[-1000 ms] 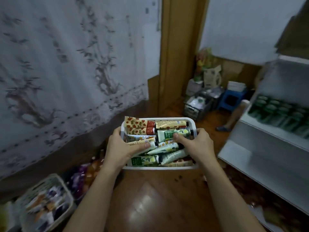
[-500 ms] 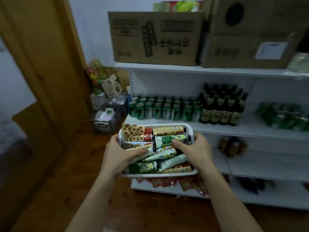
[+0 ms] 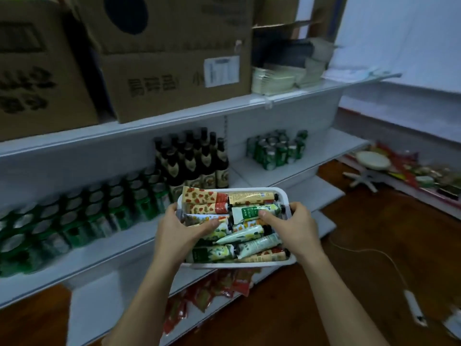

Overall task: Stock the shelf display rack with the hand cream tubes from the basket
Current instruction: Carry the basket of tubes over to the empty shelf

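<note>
White plastic forms the shallow rectangular basket (image 3: 283, 196) that the head view shows held in the air in front of the white metal shelf display rack (image 3: 287, 98), level with its middle shelves. The basket is packed with patterned hand cream tubes (image 3: 249, 211), lying on their sides in yellow, red, green and white prints, most with dark caps. The left hand (image 3: 179, 236) grips the basket's left rim, thumb curled over onto the tubes and fingers wrapped beneath. The right hand (image 3: 294, 228) grips the right rim the same way, its thumb pressing on a green and white tube. Behind the basket, on the rack, stand dark glass bottles (image 3: 197, 161) and rows of green cans (image 3: 74, 221), with more green cans (image 3: 277, 148) to the basket's upper right. Brown cardboard boxes (image 3: 159, 58) sit on the shelf above the basket. Red snack packets (image 3: 212, 293) lie on the lowest shelf below it.
</note>
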Tool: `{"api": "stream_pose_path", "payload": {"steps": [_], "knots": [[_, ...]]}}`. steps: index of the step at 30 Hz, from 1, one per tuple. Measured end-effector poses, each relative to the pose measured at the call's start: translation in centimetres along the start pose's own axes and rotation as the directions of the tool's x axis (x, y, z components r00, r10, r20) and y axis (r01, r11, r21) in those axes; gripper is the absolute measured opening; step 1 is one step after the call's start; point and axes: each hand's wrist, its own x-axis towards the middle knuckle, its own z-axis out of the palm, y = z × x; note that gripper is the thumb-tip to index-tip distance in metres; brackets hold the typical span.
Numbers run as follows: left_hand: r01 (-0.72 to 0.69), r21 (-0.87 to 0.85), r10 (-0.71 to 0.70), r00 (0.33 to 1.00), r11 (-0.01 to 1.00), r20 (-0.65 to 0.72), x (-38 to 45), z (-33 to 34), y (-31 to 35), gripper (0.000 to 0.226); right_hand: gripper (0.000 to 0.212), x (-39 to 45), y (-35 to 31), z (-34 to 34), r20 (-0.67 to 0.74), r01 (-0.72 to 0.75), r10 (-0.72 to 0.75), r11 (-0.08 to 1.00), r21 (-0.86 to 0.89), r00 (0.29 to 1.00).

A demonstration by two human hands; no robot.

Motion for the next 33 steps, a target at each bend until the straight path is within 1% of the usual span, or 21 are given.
{"api": "stream_pose_path", "payload": {"steps": [2,4,7,10,11,14,19,22,24,28,29,33], "knots": [[-0.013,0.009,0.012,0.997,1.000,0.078,3.3,3.2,1.2,0.093,0.046,2.1,0.4,-2.1,-0.081,-0.041,0.041,0.999,0.001,0.996],[-0.033,0.016,0.030,0.986,0.999,0.163,6.3,6.9,2.2,0.091,0.042,4.0,1.4,-4.4,-0.164,-0.068,0.068,0.998,0.006,0.984],[-0.069,0.043,0.053,0.954,0.997,0.293,9.3,13.3,3.7,0.081,0.040,6.3,3.7,-8.3,-0.287,-0.118,0.120,0.993,0.022,0.950],[-0.097,0.048,0.070,0.912,0.994,0.404,11.1,21.0,5.2,0.065,0.043,8.8,6.9,-12.8,-0.410,-0.185,0.188,0.982,0.047,0.893],[-0.105,0.052,0.072,0.895,0.993,0.439,11.7,23.7,5.5,0.064,0.043,9.7,8.2,-14.3,-0.439,-0.210,0.215,0.976,0.059,0.872],[-0.101,0.057,0.058,0.855,0.993,0.515,12.9,32.1,6.7,0.081,0.046,12.5,12.0,-19.4,-0.511,-0.261,0.290,0.957,0.131,0.809],[-0.128,0.058,0.068,0.796,0.990,0.601,13.8,46.7,9.4,0.087,0.049,17.9,18.0,-29.1,-0.575,-0.307,0.341,0.938,0.159,0.743],[-0.146,0.054,0.078,0.765,0.988,0.639,14.3,54.7,12.2,0.086,0.047,21.2,20.0,-35.5,-0.584,-0.327,0.356,0.931,0.161,0.729],[-0.147,0.043,0.084,0.756,0.988,0.649,14.7,59.4,14.1,0.084,0.045,23.6,21.0,-39.6,-0.598,-0.320,0.352,0.933,0.164,0.720],[-0.164,0.033,0.103,0.752,0.986,0.651,16.6,67.6,16.8,0.094,0.045,29.0,22.9,-45.6,-0.617,-0.320,0.362,0.930,0.183,0.698],[-0.164,0.033,0.104,0.753,0.986,0.650,17.4,69.5,17.2,0.091,0.045,30.3,23.4,-46.6,-0.620,-0.319,0.364,0.929,0.188,0.695],[-0.196,0.040,0.124,0.751,0.980,0.649,21.2,77.1,18.4,0.065,0.047,36.6,25.7,-50.0,-0.623,-0.335,0.375,0.924,0.186,0.687]]}}
